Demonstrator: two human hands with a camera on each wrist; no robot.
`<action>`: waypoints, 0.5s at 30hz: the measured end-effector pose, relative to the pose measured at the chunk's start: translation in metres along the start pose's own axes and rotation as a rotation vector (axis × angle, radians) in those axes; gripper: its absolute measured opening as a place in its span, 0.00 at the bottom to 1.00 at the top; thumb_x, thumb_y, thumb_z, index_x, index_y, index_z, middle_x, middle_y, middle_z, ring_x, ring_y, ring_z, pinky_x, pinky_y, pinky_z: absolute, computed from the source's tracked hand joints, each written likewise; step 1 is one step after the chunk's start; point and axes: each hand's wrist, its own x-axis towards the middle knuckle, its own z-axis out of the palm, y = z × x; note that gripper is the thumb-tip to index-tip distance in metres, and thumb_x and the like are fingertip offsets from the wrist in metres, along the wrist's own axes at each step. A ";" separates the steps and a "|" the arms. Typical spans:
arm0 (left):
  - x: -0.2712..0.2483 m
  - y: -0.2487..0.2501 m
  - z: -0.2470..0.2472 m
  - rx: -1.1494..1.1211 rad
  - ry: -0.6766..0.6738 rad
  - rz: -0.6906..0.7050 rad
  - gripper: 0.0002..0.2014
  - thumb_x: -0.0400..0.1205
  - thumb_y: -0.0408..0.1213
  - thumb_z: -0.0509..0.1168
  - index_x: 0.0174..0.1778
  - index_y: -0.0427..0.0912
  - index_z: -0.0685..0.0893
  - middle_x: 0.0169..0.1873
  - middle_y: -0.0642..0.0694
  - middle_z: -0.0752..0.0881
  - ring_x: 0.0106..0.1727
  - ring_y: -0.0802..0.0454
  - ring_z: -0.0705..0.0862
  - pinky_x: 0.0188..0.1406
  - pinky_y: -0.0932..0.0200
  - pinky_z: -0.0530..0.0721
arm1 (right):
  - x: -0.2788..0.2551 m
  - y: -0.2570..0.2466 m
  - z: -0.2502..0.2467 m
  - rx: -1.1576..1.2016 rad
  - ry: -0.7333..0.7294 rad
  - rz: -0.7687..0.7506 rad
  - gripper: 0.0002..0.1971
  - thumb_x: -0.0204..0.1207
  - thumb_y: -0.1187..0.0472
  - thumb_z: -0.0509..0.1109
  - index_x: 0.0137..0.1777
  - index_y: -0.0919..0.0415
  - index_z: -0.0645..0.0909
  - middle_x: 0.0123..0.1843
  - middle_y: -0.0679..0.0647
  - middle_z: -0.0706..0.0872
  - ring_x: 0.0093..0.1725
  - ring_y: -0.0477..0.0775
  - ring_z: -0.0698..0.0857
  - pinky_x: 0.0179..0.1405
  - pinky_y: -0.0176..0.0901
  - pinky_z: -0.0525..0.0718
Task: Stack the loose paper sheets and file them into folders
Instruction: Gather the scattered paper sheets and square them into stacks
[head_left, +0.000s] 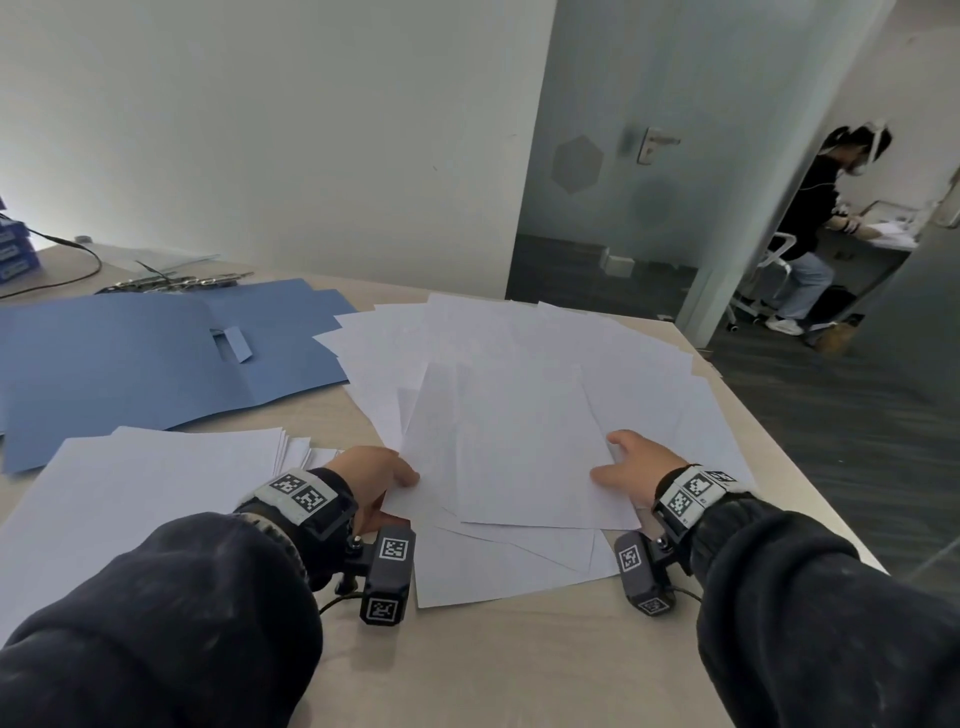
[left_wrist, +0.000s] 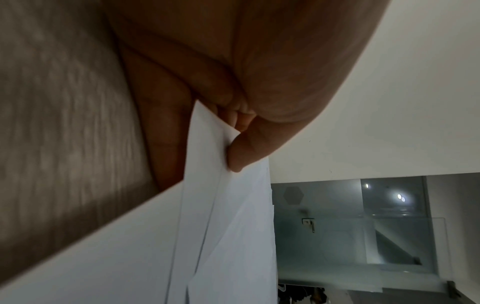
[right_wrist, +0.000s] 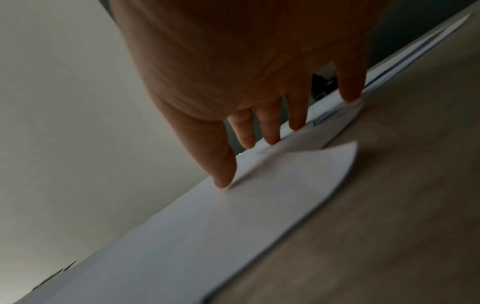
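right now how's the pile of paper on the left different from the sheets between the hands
The left pile is squared up, edges nearly aligned; the middle sheets lie fanned at many angles. No hand touches the left pile; the left hand pinches the middle sheets' edge and the right hand presses fingertips on them. Both are plain white paper on the table.

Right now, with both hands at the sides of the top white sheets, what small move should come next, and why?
Probably draw both hands inward to square the sheets. The left hand pinches the edge of the fanned white paper sheets, thumb on top; the right hand rests straight fingers on the opposite edge. The sheets lie askew, unlike the neater white stack.
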 end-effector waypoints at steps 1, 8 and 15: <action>0.000 -0.001 0.001 -0.015 0.005 0.006 0.12 0.83 0.26 0.67 0.62 0.28 0.82 0.50 0.29 0.91 0.46 0.32 0.93 0.42 0.35 0.92 | -0.003 -0.004 0.002 -0.018 -0.032 -0.041 0.40 0.75 0.44 0.74 0.85 0.50 0.63 0.81 0.54 0.74 0.75 0.59 0.77 0.74 0.48 0.76; -0.004 0.000 0.002 -0.044 0.024 0.015 0.18 0.82 0.38 0.74 0.62 0.30 0.82 0.47 0.33 0.93 0.41 0.35 0.93 0.36 0.40 0.92 | -0.033 -0.036 0.011 -0.121 -0.152 -0.216 0.41 0.74 0.42 0.75 0.85 0.44 0.62 0.84 0.49 0.70 0.79 0.53 0.73 0.76 0.43 0.73; -0.003 0.000 -0.003 0.103 0.037 0.070 0.18 0.76 0.33 0.76 0.60 0.33 0.84 0.52 0.30 0.91 0.49 0.28 0.91 0.54 0.30 0.89 | -0.047 -0.048 0.008 0.071 -0.254 -0.310 0.36 0.76 0.40 0.74 0.83 0.42 0.66 0.83 0.45 0.71 0.79 0.46 0.73 0.75 0.39 0.70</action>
